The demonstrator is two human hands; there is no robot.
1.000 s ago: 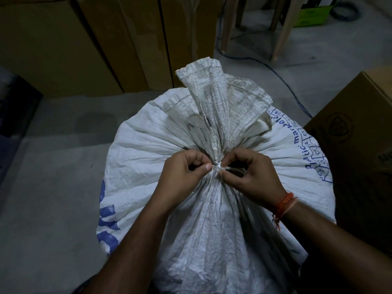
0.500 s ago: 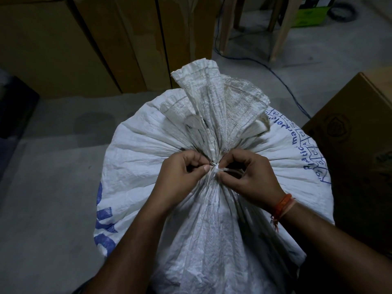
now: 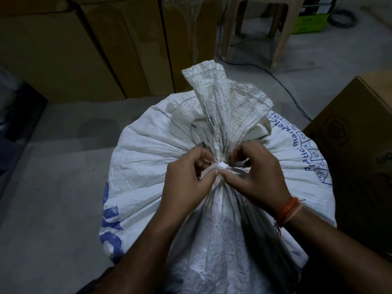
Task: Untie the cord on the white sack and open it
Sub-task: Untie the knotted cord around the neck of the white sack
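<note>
Now both hands at the neck | left hand [image 3: 186,183] and right hand [image 3: 254,177] fingers pinched shut on cord [image 3: 221,165] | white sack [image 3: 148,158]: full, heavy-looking, crinkly | thin cord, tight knot, judged fiddly: work the knot itself

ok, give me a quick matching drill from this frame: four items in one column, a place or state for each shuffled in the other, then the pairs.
Items
1. white sack
2. cord
3. orange wrist thread
4. plastic stool

Place or state
A. on the right wrist
B. neck gathered, not yet open
C. on the floor behind the sack
D. knotted at the neck, between both hands' fingertips

Pairs: 1-B, 2-D, 3-A, 4-C
</note>
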